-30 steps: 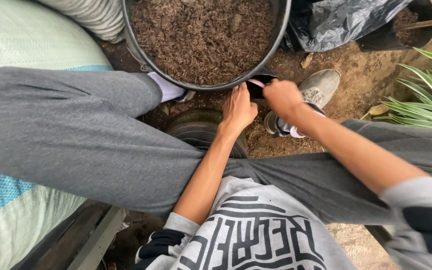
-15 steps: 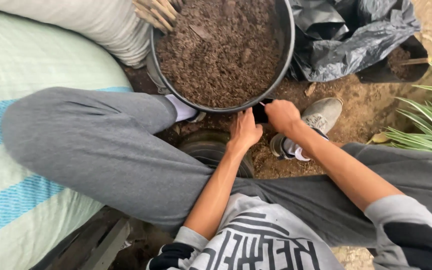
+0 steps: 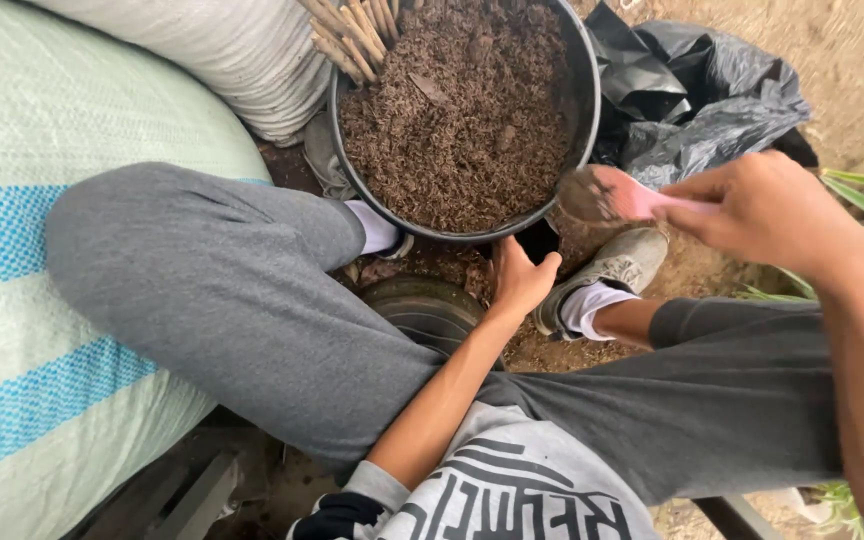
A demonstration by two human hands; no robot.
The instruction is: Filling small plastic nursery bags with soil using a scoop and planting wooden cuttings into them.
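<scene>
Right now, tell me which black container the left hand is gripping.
The small black pot below the tub's rim: the left hand grips it. The big black tub, full of brown soil, is untouched.

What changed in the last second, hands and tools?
The right hand lifted away rightward from the small black bag, raising a pink scoop that seems to carry soil. The left hand stays on the bag beside the large black soil-filled tub.

My right hand (image 3: 767, 210) holds a pink scoop (image 3: 612, 195) beside the soil tub (image 3: 467, 110); my left hand (image 3: 520, 278) steadies a small black pot (image 3: 537, 240).
</scene>
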